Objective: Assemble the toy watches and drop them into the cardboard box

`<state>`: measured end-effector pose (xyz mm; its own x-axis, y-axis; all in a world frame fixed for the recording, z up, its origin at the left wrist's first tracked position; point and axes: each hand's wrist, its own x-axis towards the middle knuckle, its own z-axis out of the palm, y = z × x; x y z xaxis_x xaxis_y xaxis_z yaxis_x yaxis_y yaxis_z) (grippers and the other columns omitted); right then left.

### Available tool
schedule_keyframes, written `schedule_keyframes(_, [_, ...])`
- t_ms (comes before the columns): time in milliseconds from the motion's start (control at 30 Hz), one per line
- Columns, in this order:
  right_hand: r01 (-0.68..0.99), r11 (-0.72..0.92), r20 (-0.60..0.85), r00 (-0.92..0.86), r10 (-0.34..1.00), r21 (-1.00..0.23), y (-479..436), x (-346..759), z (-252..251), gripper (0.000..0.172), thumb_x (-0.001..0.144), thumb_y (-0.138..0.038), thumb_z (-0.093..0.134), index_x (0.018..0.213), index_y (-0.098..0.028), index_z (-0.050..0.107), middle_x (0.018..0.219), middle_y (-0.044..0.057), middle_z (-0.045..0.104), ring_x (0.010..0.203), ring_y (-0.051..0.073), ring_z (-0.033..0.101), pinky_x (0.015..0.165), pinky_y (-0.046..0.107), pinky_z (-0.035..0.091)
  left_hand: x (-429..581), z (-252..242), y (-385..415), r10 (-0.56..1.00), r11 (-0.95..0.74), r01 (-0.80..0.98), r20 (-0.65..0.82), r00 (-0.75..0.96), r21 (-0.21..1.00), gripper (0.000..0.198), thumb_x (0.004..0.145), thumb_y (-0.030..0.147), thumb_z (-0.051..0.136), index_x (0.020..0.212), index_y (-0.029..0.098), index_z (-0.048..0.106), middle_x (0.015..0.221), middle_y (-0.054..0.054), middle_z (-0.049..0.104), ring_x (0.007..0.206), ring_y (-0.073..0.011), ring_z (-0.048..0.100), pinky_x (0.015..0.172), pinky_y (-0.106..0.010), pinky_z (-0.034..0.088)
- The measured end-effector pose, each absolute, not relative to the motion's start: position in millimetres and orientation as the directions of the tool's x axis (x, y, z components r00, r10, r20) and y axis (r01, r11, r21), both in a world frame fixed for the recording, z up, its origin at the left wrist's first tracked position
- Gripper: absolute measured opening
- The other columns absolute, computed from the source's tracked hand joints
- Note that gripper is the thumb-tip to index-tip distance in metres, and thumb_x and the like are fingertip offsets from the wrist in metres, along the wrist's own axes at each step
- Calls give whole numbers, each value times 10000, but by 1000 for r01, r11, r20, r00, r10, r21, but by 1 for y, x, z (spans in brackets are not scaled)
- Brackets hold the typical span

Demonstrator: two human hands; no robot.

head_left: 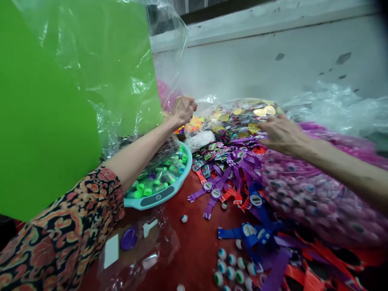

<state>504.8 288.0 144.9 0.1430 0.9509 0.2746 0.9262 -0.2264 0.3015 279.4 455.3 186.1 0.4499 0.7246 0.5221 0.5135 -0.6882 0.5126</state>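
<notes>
My left hand is closed at the left edge of a clear plastic bag, its fingers gathered on the film. Gold and coloured small packets show inside that bag. At the bag's right side my right hand has its fingers curled against the plastic; the fingertips are partly hidden. Below the hands lie toy watches with purple straps and blue straps. Under my left forearm is a light blue basin of small green-capped tubes.
A pink bag of eyeball-like balls bulges under my right forearm. Loose eyeball balls lie on the red tabletop. A bright green panel stands left, draped with clear film. A purple disc rests near my left sleeve.
</notes>
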Motion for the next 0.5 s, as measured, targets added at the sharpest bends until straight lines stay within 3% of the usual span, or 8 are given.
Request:
schedule_keyframes(167, [967, -21, 81, 1, 997, 253, 326, 457, 97, 219, 831, -265, 560, 988, -119, 605, 1036, 159, 585, 1007, 265, 487, 803, 318, 392, 272, 185, 459, 792, -610, 453, 490, 364, 650, 196, 795, 202, 484, 601, 184, 502, 504, -14, 500, 463, -141, 505, 494, -278, 453])
schedule_keyframes(367, [982, -77, -11, 80, 997, 175, 346, 445, 44, 671, 718, -491, 681, 1248, -140, 465, 1219, 208, 496, 1061, 340, 498, 778, 426, 459, 274, 182, 465, 869, -486, 314, 413, 271, 816, 153, 770, 180, 524, 620, 209, 514, 478, 15, 484, 470, -128, 484, 530, -272, 474])
schedule_keyframes(500, [984, -70, -27, 75, 997, 163, 346, 445, 31, 728, 682, -415, 735, 1282, -130, 440, 1295, 243, 438, 1145, 399, 432, 825, 485, 443, 273, 180, 468, 903, -388, 186, 332, 275, 903, 229, 756, 130, 523, 557, 225, 460, 471, 26, 466, 461, -122, 469, 552, -286, 489])
